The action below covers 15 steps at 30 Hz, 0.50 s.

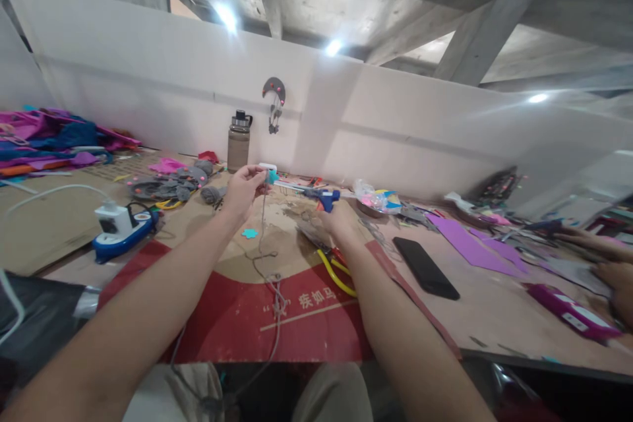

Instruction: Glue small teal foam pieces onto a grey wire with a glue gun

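Observation:
Between the fingertips of my left hand [244, 190] is a small teal cutout [271, 176], with a thin grey string [262, 231] hanging below it and trailing over the board. My right hand [339, 216] grips a blue glue gun [327, 198], whose tip points left at the cutout; I cannot tell whether they touch. Below my hands, a teal flower-shaped piece [250, 233] lies flat on the red and brown cardboard [222, 316]. Yellow-handled scissors [337, 275] lie beside my right forearm, partly hidden by it.
A bottle [238, 143] stands by the white partition. On the left are a blue power strip [123, 242] and grey felt pieces [168, 186]. A black phone [426, 268], purple sheets [469, 244] and another person's hands [613, 270] are on the right.

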### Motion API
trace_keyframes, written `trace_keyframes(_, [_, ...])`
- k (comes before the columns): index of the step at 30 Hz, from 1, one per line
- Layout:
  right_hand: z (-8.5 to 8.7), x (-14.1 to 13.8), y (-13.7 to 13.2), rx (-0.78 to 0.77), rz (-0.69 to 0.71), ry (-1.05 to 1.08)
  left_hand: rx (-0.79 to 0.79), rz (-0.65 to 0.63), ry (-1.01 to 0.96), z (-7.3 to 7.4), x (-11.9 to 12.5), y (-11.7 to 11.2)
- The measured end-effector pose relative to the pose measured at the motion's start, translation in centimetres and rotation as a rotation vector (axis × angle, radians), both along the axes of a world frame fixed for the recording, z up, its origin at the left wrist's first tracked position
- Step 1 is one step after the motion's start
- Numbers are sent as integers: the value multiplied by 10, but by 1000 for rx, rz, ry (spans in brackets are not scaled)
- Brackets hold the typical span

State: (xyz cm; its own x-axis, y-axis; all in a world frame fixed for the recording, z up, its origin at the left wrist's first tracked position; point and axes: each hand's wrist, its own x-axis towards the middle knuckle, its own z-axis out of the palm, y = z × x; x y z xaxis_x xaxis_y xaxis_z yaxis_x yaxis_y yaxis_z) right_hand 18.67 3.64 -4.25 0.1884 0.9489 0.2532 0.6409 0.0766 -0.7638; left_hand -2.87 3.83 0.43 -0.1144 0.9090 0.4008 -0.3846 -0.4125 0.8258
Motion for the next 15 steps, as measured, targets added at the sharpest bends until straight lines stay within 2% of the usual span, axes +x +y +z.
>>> trace_keyframes(2, [11, -6, -8, 70, -28, 111, 2, 8, 30, 0, 0, 0])
trace_keyframes(4, [23, -14, -19, 173, 2, 245, -4, 16, 57, 0, 1, -1])
trace_keyframes(8, [41, -28, -41, 308, 198, 362, -8, 12, 71, 0, 2, -1])
trace_keyframes(11, [46, -34, -52, 360, 280, 329, -11, 3, 56, 0, 1, 1])
trace_keyframes(15, [48, -35, -58, 392, 260, 116, -2, -30, 44, 0, -1, 2])
